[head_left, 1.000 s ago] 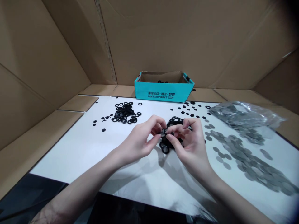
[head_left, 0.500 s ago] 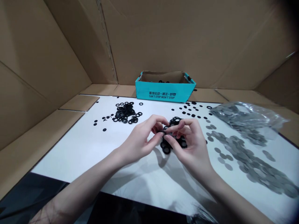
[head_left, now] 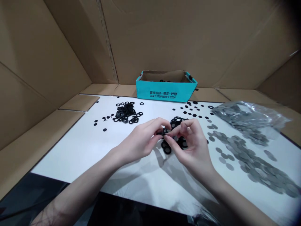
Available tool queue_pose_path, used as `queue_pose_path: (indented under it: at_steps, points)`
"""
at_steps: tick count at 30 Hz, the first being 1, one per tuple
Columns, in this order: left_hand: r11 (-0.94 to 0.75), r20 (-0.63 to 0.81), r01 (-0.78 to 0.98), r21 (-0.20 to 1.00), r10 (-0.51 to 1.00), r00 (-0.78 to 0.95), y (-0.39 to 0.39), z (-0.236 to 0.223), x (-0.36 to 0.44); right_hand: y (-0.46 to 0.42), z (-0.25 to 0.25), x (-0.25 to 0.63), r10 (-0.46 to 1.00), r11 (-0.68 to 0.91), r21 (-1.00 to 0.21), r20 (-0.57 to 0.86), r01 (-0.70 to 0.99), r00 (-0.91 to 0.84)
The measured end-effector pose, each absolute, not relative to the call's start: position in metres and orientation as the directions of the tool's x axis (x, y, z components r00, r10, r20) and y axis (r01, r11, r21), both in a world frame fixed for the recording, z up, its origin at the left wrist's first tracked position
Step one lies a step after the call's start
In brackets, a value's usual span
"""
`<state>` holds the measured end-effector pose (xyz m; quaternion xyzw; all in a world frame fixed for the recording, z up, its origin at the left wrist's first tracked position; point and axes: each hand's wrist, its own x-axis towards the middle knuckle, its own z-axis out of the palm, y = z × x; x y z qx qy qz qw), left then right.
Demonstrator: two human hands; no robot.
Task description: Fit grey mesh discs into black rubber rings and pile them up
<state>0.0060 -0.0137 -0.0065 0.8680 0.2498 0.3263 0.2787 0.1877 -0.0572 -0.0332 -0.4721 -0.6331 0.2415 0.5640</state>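
Observation:
Between the finger and thumb of my left hand [head_left: 142, 139] is a small black ring [head_left: 160, 134], partly hidden by the fingertips. My right hand [head_left: 194, 142] pinches at the same ring's right edge, thumb and forefinger pressed together. Whether a disc sits inside the ring I cannot make out. Below and behind both hands lies a pile of black rings [head_left: 167, 150], several with grey discs in their centres. My right hand covers part of that pile.
Loose black rings [head_left: 125, 112] are heaped at the left back. A turquoise box [head_left: 164, 92] holding some black pieces stands at the rear. Small black discs [head_left: 191, 109] lie scattered near it. Grey discs [head_left: 258, 166] spread on the right beside a clear plastic bag [head_left: 249, 116]. Cardboard walls surround the white tabletop [head_left: 77, 150].
The ring between my fingertips has tilted flatter, and the fingers of both hands have closed a little around it. The surrounding piles look the same.

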Motion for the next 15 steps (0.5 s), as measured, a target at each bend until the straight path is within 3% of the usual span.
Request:
queue_pose_path:
  at_steps: [8, 15]
  points:
    - [-0.714, 0.481, 0.187, 0.674, 0.617, 0.623, -0.0147, -0.0096, 0.0089, -0.055, -0.0285, 0.1907, 0.85, 0.44, -0.795, 0.519, 0.418, 0.091]
    - [-0.618, 0.435, 0.145, 0.773, 0.681, 0.589, -0.0162, -0.0102, 0.0104, -0.0559, -0.0273, 0.1897, 0.896, 0.407, -0.872, 0.439, 0.271, 0.067]
